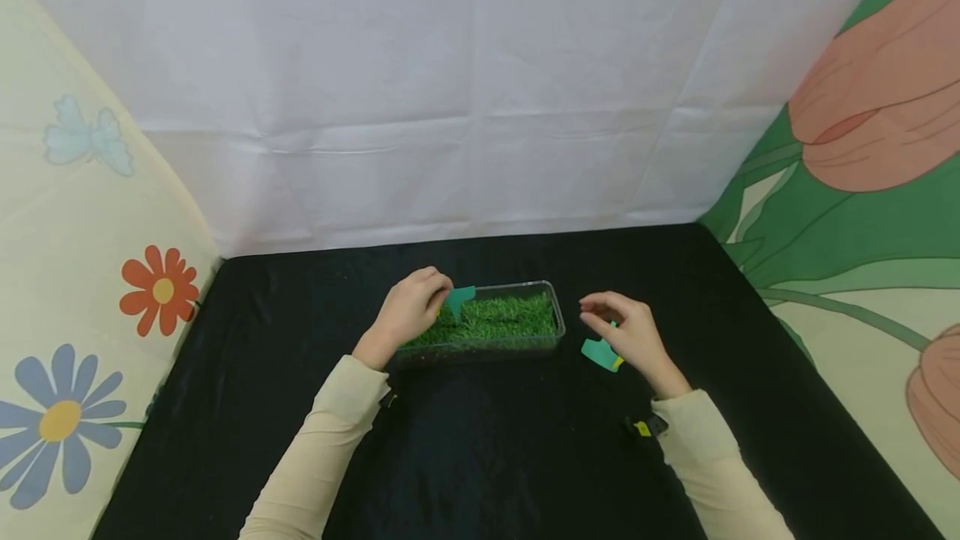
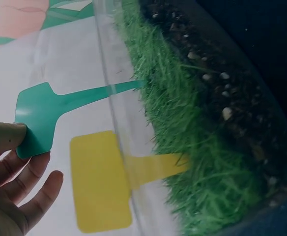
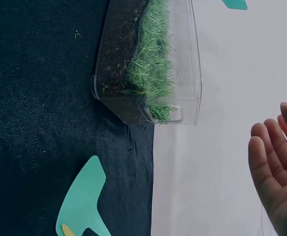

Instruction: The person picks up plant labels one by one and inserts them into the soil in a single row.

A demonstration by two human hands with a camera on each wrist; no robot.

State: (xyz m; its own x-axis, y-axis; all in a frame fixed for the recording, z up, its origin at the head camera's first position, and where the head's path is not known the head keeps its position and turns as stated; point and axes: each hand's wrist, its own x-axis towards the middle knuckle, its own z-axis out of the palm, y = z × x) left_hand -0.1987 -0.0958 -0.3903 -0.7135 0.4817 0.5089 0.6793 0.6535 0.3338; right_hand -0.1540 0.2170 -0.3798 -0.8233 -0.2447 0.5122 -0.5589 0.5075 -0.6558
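Observation:
My left hand [image 1: 408, 307] pinches the wide head of a green T-shaped plant label [image 2: 38, 118] between thumb and fingers. The label's narrow stem points into the grass [image 2: 156, 73] of a clear plastic box [image 1: 561, 319]. Beside it, a yellow plant label [image 2: 101, 184] stands with its stem in the same grass. To the right of the box, my right hand [image 1: 633, 332] is held with loosely bent fingers and nothing between them. Below that hand lies another green plant label [image 3: 82, 196], with a bit of a yellow one [image 3: 67, 230] showing by it.
Dark soil with white specks [image 2: 227, 113] fills the box under the grass. A black cloth [image 1: 480, 457] covers the table, with a white sheet [image 1: 480, 107] hanging behind. Flower-printed panels [image 1: 862, 123] flank both sides.

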